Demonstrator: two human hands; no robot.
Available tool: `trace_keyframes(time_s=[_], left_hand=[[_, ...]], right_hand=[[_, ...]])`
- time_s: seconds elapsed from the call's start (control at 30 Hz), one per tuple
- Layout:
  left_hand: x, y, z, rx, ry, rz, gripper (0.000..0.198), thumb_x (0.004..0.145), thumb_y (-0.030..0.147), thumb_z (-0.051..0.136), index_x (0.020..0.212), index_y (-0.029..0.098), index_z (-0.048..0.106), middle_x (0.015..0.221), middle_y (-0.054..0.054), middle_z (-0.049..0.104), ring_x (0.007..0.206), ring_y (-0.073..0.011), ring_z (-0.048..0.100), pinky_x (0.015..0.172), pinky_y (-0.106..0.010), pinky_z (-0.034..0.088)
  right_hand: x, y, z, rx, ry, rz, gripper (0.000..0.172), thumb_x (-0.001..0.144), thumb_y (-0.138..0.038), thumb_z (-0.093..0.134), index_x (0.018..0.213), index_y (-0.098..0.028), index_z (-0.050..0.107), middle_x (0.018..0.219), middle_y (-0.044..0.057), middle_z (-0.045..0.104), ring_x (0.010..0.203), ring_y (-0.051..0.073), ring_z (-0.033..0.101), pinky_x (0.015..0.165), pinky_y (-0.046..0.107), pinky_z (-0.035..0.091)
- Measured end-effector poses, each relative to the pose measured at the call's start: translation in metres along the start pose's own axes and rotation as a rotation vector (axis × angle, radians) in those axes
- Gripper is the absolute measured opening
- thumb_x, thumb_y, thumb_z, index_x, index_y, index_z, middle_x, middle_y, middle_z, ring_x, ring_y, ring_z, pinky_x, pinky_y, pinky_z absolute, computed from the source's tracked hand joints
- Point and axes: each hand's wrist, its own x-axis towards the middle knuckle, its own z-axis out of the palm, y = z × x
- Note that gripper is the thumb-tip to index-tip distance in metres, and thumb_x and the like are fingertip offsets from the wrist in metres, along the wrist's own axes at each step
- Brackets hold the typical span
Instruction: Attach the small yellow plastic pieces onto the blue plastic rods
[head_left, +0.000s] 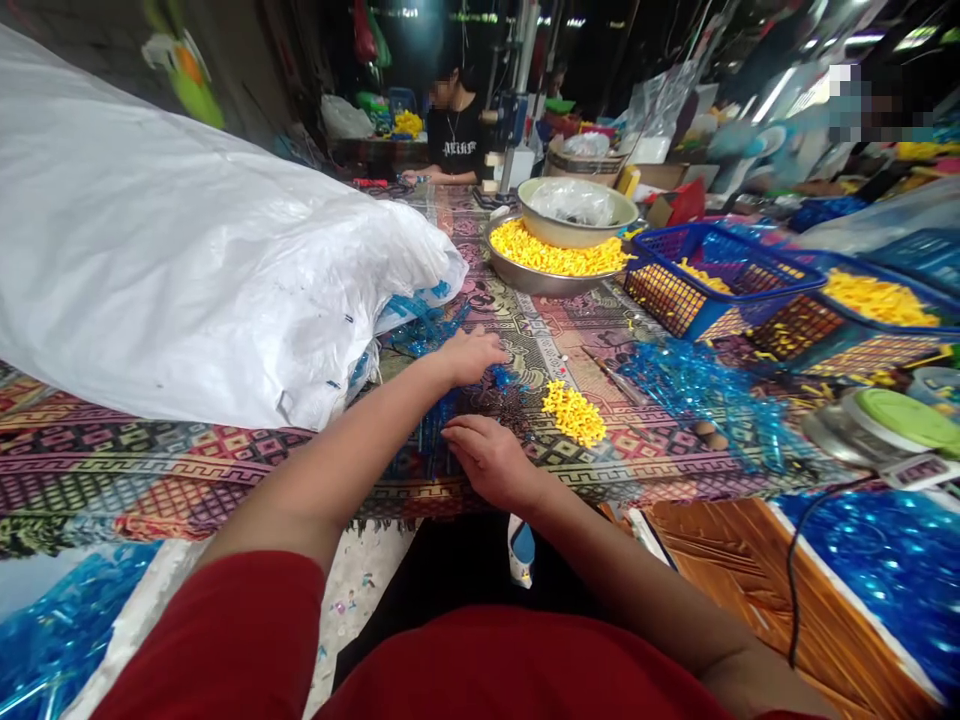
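Observation:
My left hand (pixel 474 356) reaches across palm down, fingers stretched over small blue bits (pixel 502 378) on the patterned cloth (pixel 540 340). Nearer to me, my right hand (pixel 491 462) rests low over the cloth with its fingers pressed together; whatever they hold is hidden. Thin clear-blue plastic tubes (pixel 433 440) lie beside and partly under my hands. More blue plastic pieces (pixel 420 325) spill from the mouth of a big white sack (pixel 225 240) at the left. A small pile of yellow pieces (pixel 574 412) sits right of my hands.
Farther back stand a metal basin (pixel 551 285) of yellow pieces with a bowl (pixel 626 212) on it, and blue baskets (pixel 697 290). Blue plastic pieces (pixel 697 385), a pointed tool (pixel 615 377) and a scale (pixel 892 435) lie right. A person (pixel 456 130) sits opposite.

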Motion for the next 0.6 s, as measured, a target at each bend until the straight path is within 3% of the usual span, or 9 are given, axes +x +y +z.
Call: trace_keyframes(time_s=[0.1, 0.2, 0.33, 0.47, 0.6], left_hand=[[0.010, 0.011, 0.004, -0.002, -0.063, 0.031, 0.045, 0.078, 0.004, 0.046, 0.113, 0.027, 0.063, 0.137, -0.008, 0.050, 0.133, -0.0343, 0.034, 0.103, -0.059, 0.031], [0.013, 0.012, 0.001, -0.023, 0.041, 0.030, 0.033, 0.080, 0.007, 0.048, 0.108, 0.017, 0.063, 0.124, -0.012, 0.058, 0.125, -0.0300, 0.044, 0.107, -0.056, 0.028], [-0.002, -0.003, -0.019, -0.258, 0.423, -0.052, 0.021, 0.083, 0.018, 0.052, 0.101, 0.013, 0.060, 0.104, -0.011, 0.065, 0.102, -0.0216, 0.058, 0.095, -0.037, 0.043], [-0.046, -0.032, -0.030, -0.599, 0.851, -0.240, 0.021, 0.085, 0.027, 0.051, 0.103, 0.018, 0.055, 0.096, -0.003, 0.064, 0.088, -0.0151, 0.060, 0.080, -0.028, 0.048], [-0.091, -0.052, -0.012, -0.761, 0.972, -0.535, 0.012, 0.081, 0.030, 0.054, 0.085, 0.019, 0.053, 0.072, 0.001, 0.057, 0.071, -0.0147, 0.061, 0.064, -0.026, 0.049]], right_hand=[[-0.001, 0.002, -0.001, -0.014, 0.000, 0.024, 0.025, 0.091, -0.018, 0.044, 0.103, -0.016, 0.066, 0.101, 0.013, 0.069, 0.091, 0.021, 0.065, 0.079, 0.036, 0.055], [-0.002, 0.004, -0.003, 0.017, 0.006, 0.048, 0.025, 0.091, -0.018, 0.044, 0.104, -0.017, 0.065, 0.103, 0.012, 0.068, 0.093, 0.020, 0.065, 0.082, 0.035, 0.055], [-0.001, 0.005, -0.007, 0.054, 0.037, 0.064, 0.023, 0.090, -0.017, 0.046, 0.104, -0.018, 0.064, 0.103, 0.011, 0.068, 0.096, 0.019, 0.064, 0.085, 0.034, 0.054], [-0.002, 0.005, -0.005, 0.088, 0.065, 0.057, 0.021, 0.090, -0.017, 0.048, 0.104, -0.017, 0.064, 0.103, 0.011, 0.068, 0.096, 0.019, 0.064, 0.085, 0.034, 0.054], [-0.003, 0.000, -0.004, 0.121, 0.053, 0.071, 0.022, 0.090, -0.017, 0.049, 0.106, -0.018, 0.064, 0.103, 0.010, 0.068, 0.097, 0.019, 0.064, 0.085, 0.035, 0.054]])
